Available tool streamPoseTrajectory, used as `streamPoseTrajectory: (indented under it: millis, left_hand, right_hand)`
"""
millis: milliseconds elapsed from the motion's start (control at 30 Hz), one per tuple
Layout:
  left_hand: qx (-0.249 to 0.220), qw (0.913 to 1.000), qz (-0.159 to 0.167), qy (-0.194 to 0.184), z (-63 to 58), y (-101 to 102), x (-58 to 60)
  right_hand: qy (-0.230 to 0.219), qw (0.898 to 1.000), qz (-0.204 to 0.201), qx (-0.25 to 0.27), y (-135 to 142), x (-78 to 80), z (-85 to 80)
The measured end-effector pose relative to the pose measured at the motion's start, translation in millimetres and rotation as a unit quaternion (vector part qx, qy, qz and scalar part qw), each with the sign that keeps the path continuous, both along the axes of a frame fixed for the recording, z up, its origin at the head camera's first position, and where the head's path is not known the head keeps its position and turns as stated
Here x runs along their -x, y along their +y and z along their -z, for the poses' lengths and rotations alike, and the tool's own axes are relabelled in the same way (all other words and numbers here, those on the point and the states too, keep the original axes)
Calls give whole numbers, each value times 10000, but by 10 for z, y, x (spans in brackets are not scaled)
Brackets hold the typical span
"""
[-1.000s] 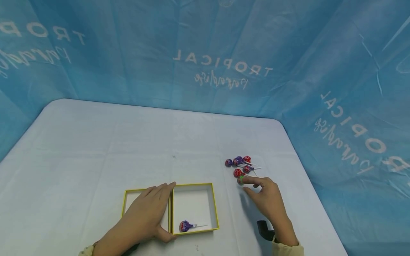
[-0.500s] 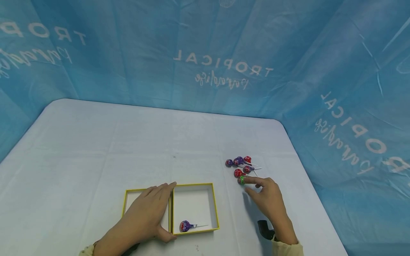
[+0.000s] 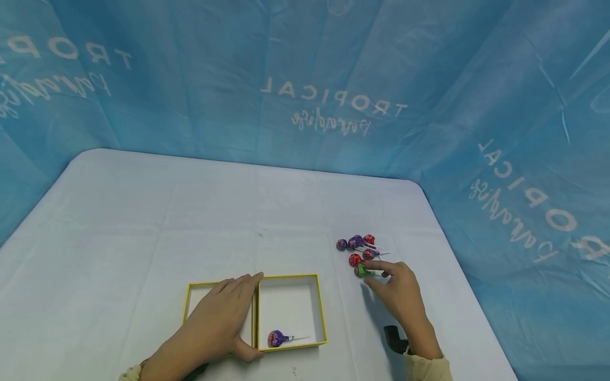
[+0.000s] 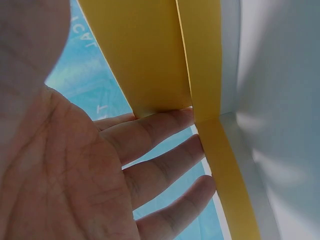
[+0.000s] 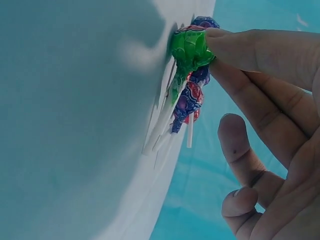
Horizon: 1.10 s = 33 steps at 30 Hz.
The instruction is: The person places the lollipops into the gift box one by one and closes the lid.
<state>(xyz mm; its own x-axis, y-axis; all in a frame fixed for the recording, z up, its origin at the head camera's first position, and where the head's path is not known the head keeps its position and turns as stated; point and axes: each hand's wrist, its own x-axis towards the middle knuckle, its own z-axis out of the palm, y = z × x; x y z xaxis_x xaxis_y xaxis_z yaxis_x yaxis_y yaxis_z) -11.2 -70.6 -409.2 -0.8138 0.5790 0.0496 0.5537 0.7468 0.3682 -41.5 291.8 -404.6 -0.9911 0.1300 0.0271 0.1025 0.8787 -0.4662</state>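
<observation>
My left hand (image 3: 219,317) spans the seam between two shallow yellow-rimmed box halves, with its thumb at the near edge and fingertips at the far edge. In the left wrist view, several fingertips touch the yellow outer wall (image 4: 207,75). A purple-wrapped lollipop (image 3: 276,338) lies in the right box half (image 3: 288,304). The left half (image 3: 196,295) is partly covered by my hand. My right hand (image 3: 400,291) pinches a green-wrapped lollipop (image 5: 187,50) between thumb and forefinger, at the near end of a lollipop pile. Its other fingers are off the candy.
Several purple and red lollipops (image 3: 355,242) lie close together beyond my right hand, sticks pointing right. A red lollipop (image 3: 355,260) sits right behind the green one. A white cloth covers the table (image 3: 214,211). Blue printed curtains (image 3: 305,53) hang behind and at the sides.
My right fingers have shifted slightly on the green lollipop, and more of its green wrapper and stick shows. My left hand and the box stay in place.
</observation>
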Motion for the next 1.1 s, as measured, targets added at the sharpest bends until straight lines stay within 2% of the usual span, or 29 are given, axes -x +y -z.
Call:
streamPoseTrajectory:
  millis: [267, 800, 933, 1100]
  left_hand:
    - [28, 10000, 11, -48, -1, 5, -2]
    - [-33, 10000, 25, -62, 3, -6, 7]
    - [-64, 9997, 39, -216, -36, -13, -8]
    - [-152, 9996, 50, -243, -22, -13, -5]
  right_hand:
    - [96, 9999, -112, -44, 4, 39, 36]
    - [476, 9975, -261, -459, 23, 120, 162]
    - [448, 9977, -225, -455, 1, 112, 145]
    - [410, 9981, -171, -433, -17, 90, 165]
